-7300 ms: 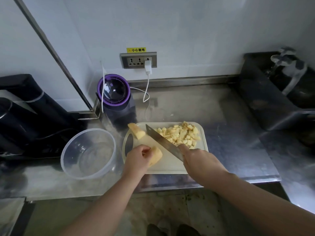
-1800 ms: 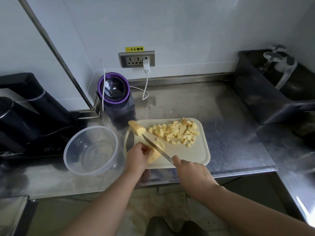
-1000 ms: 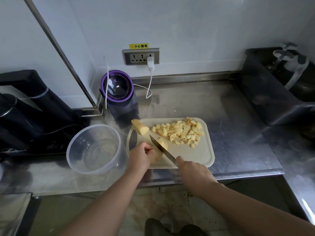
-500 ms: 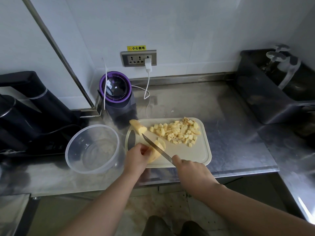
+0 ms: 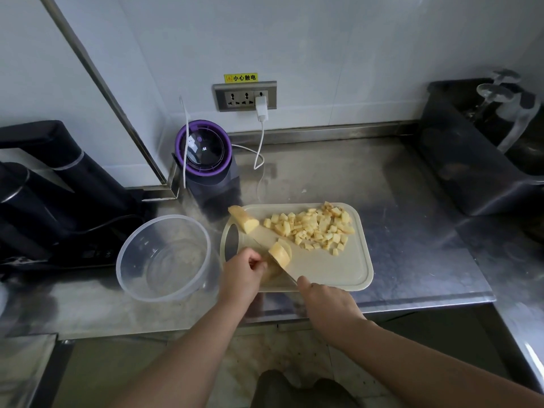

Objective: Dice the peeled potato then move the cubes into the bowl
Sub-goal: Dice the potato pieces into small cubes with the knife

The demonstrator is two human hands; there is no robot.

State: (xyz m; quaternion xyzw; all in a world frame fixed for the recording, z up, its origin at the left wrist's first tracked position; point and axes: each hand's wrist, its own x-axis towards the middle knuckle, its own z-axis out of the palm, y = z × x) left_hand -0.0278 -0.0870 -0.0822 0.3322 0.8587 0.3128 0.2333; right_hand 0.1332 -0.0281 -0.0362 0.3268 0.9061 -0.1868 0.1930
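Left hand (image 5: pixel 244 270) fingers curled on potato piece (image 5: pixel 280 254), right hand (image 5: pixel 325 300) fingers clamped round knife (image 5: pixel 290 277), blade in potato piece, potato cubes (image 5: pixel 315 228) piled on cutting board (image 5: pixel 341 270)

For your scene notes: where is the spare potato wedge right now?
In the head view, the potato wedge lies on the cutting board's far-left corner, left of the diced cubes.

The knife (image 5: pixel 290 275) handle hides inside the right hand (image 5: pixel 326 301), its blade blurred.

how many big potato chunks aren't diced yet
2: one potato chunk lies at the cutting board's far-left corner; the other chunk is under the knife, held by the left hand, which may hide more.
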